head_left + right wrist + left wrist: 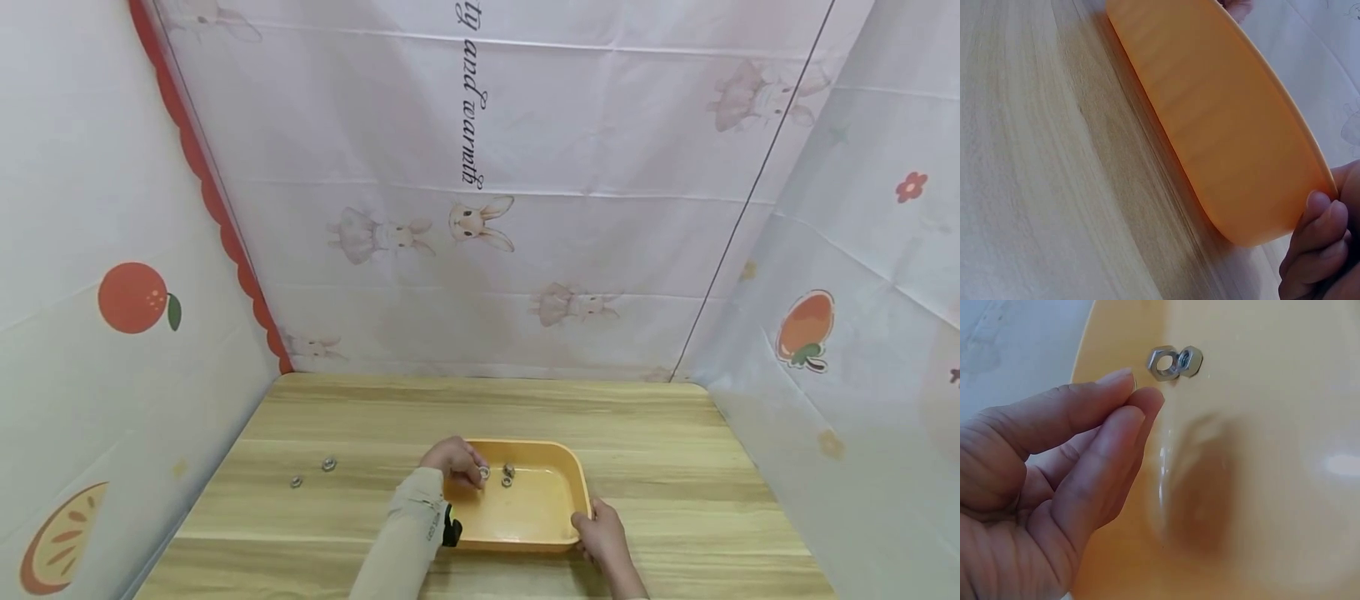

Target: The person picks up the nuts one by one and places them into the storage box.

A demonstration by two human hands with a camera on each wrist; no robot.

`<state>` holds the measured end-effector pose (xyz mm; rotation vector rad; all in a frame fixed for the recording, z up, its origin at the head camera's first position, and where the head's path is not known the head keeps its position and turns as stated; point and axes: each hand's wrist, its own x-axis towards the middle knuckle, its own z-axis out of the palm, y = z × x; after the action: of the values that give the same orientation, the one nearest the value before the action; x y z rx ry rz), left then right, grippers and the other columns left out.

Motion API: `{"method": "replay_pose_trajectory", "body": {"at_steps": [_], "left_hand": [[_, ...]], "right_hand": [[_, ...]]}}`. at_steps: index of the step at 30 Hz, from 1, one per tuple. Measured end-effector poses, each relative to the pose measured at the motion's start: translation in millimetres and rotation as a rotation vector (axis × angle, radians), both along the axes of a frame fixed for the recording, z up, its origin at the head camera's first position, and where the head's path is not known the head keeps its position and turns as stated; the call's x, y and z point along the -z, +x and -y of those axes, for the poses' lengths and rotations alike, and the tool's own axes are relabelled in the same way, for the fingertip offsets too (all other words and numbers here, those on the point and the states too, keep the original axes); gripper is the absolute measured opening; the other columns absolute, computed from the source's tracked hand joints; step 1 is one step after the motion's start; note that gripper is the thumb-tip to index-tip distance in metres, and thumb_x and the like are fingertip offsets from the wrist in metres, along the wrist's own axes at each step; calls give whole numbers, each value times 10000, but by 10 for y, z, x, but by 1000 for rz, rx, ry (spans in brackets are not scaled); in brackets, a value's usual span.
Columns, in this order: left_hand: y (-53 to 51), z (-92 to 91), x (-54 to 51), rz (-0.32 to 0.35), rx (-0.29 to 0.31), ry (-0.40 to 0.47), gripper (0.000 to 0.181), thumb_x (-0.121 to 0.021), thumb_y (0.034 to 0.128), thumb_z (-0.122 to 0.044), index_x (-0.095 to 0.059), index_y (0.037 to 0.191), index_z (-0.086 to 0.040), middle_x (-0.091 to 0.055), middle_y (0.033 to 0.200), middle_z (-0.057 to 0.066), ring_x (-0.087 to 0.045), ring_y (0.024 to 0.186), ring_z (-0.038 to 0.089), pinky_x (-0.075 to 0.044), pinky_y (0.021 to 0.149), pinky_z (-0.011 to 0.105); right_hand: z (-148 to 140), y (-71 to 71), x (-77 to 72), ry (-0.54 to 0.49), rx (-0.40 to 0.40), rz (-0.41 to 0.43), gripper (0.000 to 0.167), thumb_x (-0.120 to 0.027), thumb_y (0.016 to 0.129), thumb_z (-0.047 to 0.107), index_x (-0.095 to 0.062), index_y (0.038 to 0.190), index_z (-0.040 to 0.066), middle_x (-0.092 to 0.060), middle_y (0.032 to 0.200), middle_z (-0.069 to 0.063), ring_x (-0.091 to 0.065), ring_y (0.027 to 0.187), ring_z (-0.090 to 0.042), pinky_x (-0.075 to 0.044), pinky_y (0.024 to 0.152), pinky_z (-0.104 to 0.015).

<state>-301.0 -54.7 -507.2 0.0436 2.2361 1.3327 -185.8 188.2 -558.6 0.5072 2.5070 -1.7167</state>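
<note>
My left hand (459, 463) is over the left part of a yellow plastic tray (581, 479). Between its thumb and fingertips it pinches a hex nut (484, 472), of which the left wrist view shows only a thin edge. Two more metal hex nuts lie on the tray floor just beyond the fingers: one nut (1162, 364) leans against a smaller-looking nut (1192, 362). At the tray's near right corner my right hand (603, 533) grips the rim, thumb on top and fingers curled beneath the outer wall, as the right wrist view (1316, 244) shows.
Two loose nuts sit on the wood-grain table (360, 417) left of the tray, a larger nut (329, 463) and a smaller nut (296, 482). Printed cloth walls (480, 275) close in the table at the back and both sides.
</note>
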Motion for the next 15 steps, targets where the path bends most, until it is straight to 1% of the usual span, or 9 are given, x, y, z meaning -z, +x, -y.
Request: {"method": "replay_pose_trajectory", "body": {"at_steps": [4,6,9,13,15], "left_hand": [[1,-72,28,11,-6,-14,195,-702,686,179,-678,832,52,-644,681,106,-642,572,198,-558,628,344],[2,-100,41,21,-7,-16,187,-703,689,178,-676,826,55,-643,665,104,-643,570,198,-558,629,344],[6,-139,64,13,-11,-25,177,-698,696,178,-675,826,59,-640,657,97,-644,576,204,-558,628,342],[-19,-193,75,4,-31,-37,171,-688,703,182,-676,820,57,-635,666,91,-635,568,194,-558,624,334],[-44,-215,79,21,-40,-48,172,-685,707,183,-673,818,51,-633,672,87,-628,563,177,-557,622,317]], "right_hand": [[-11,-9,28,-14,-4,-2,189,-496,809,56,-565,956,-40,-496,504,-46,-438,382,-125,-341,331,-204],[-13,-14,38,-17,-8,-9,173,-501,805,54,-565,935,-40,-498,504,-47,-439,380,-126,-341,329,-206],[-15,-19,33,-21,-16,-15,145,-503,808,52,-561,910,-32,-496,506,-49,-439,379,-129,-343,329,-210],[-31,-38,11,-26,-14,-8,137,-501,818,55,-559,907,-31,-492,510,-55,-439,384,-135,-346,331,-216],[-42,-50,9,-19,-15,-13,148,-503,817,51,-563,919,-39,-494,513,-56,-444,387,-138,-350,333,-218]]}}
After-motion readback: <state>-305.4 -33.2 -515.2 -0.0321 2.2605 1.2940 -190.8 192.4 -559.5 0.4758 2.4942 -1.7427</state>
